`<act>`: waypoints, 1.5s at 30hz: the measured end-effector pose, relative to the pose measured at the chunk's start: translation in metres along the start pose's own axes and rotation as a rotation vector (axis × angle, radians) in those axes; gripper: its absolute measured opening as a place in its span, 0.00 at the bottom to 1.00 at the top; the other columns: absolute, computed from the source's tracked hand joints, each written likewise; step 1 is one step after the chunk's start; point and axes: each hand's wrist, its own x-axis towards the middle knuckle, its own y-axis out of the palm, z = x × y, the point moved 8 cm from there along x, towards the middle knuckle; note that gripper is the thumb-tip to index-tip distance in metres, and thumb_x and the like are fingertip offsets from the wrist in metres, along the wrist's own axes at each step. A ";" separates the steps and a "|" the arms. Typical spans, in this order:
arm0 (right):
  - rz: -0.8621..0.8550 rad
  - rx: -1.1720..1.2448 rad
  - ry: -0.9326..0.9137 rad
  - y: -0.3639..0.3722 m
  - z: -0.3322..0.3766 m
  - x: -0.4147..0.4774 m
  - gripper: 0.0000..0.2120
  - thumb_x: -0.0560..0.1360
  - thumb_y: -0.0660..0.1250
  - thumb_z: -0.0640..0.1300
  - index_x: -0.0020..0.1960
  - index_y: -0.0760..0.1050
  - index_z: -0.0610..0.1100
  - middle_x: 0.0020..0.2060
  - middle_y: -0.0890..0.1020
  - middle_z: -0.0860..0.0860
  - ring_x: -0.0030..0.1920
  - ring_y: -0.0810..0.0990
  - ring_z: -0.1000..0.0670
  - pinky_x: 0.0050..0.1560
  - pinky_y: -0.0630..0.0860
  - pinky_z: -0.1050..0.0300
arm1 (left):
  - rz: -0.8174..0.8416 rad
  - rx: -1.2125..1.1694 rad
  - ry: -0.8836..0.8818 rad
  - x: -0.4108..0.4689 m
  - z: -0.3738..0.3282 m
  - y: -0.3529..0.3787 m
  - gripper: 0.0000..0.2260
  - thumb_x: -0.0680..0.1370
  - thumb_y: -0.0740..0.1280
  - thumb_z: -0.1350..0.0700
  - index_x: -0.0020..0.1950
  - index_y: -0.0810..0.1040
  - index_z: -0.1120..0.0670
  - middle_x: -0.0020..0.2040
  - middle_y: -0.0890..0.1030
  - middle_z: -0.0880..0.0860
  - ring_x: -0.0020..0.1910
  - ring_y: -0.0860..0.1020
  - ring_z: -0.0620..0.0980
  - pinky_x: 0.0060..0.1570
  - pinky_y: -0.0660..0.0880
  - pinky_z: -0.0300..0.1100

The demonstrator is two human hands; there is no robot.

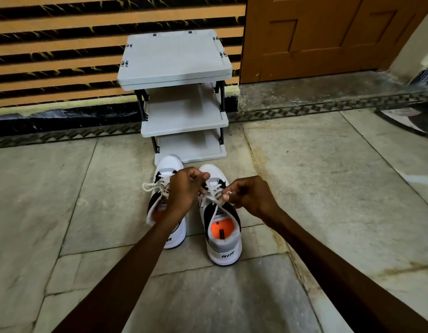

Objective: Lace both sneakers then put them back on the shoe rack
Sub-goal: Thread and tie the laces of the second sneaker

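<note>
Two white-and-black sneakers stood side by side on the stone floor [304, 164], toes toward the rack [174, 58] at twelve o'clock, which stood against the striped wall [52, 44] with its grey shelves bare. The left sneaker [178, 233] touched the rack's bottom shelf with its toe; the right sneaker [223, 236] sat just beside it at three o'clock, its orange insole showing. Both hands worked over the right sneaker's lace [214, 195]. The left hand [184, 188] was closed, fingers pinched on the lace near the toe end. The right hand [249, 194] was closed too, pinching the lace at the tongue. The left sneaker's lace [151, 187] lay loose, looping out toward nine o'clock. A wooden door [328, 37] stood at two o'clock.
</note>
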 end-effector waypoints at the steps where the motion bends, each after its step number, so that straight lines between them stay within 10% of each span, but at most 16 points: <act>1: -0.015 0.002 0.005 0.000 0.000 0.002 0.05 0.69 0.76 0.39 0.44 0.84 0.38 0.38 0.86 0.41 0.37 0.85 0.49 0.32 0.81 0.61 | 0.029 -0.106 -0.068 -0.001 0.002 0.005 0.09 0.79 0.66 0.56 0.44 0.77 0.61 0.30 0.80 0.57 0.20 0.77 0.39 0.20 0.68 0.31; 7: 0.019 0.154 0.092 0.015 -0.007 0.004 0.08 0.77 0.68 0.46 0.42 0.76 0.43 0.34 0.84 0.45 0.30 0.82 0.52 0.23 0.70 0.64 | 0.204 -0.607 -0.365 -0.009 0.012 0.030 0.11 0.83 0.57 0.54 0.46 0.73 0.59 0.32 0.84 0.50 0.20 0.74 0.40 0.15 0.61 0.30; 12: 0.083 0.183 0.110 0.027 -0.009 0.003 0.10 0.80 0.61 0.48 0.46 0.71 0.42 0.33 0.83 0.47 0.26 0.78 0.51 0.24 0.70 0.63 | 0.197 -0.164 -0.204 0.005 0.019 0.025 0.16 0.83 0.54 0.49 0.39 0.72 0.53 0.29 0.71 0.49 0.21 0.68 0.44 0.24 0.64 0.34; 19: -0.027 -0.142 -0.030 0.025 -0.015 0.006 0.15 0.80 0.59 0.54 0.43 0.71 0.43 0.34 0.80 0.49 0.33 0.76 0.53 0.37 0.71 0.55 | 0.192 0.764 0.393 0.008 -0.002 0.034 0.16 0.83 0.51 0.46 0.43 0.73 0.51 0.42 0.82 0.58 0.43 0.79 0.60 0.39 0.69 0.45; 45: -0.152 -0.187 -0.016 0.027 -0.024 -0.013 0.13 0.81 0.59 0.53 0.41 0.69 0.47 0.35 0.79 0.50 0.37 0.78 0.50 0.36 0.70 0.59 | 0.231 1.112 0.752 0.015 -0.009 0.048 0.13 0.80 0.59 0.49 0.61 0.76 0.48 0.45 0.84 0.59 0.45 0.82 0.61 0.40 0.72 0.46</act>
